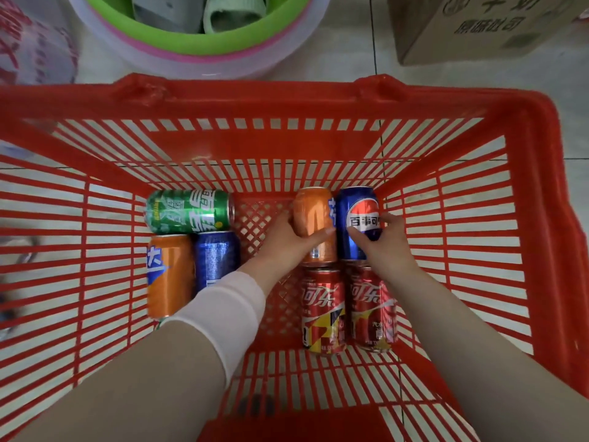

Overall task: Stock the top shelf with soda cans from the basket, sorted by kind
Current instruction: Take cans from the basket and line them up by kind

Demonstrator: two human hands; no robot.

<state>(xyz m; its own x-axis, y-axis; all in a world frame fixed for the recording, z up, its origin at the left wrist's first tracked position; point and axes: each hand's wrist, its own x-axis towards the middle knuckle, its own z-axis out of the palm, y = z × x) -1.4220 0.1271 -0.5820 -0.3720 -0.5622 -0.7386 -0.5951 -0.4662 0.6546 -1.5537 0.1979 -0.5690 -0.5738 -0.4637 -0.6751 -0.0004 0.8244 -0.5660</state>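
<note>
A red plastic basket (287,100) on the floor holds several soda cans lying on their sides. My left hand (287,240) grips an orange can (310,215) at the far middle. Right beside it, my right hand (382,242) grips a blue cola can (357,212). Two red cola cans (322,309) (371,306) lie side by side just below those. At the left lie a green can (188,212), another orange can (169,275) and another blue can (216,256). No shelf is in view.
Stacked green and pink basins (197,43) holding slippers stand beyond the basket. A cardboard box (471,27) sits at the top right on the tiled floor, and a clear plastic bag with red print (35,43) lies at the top left.
</note>
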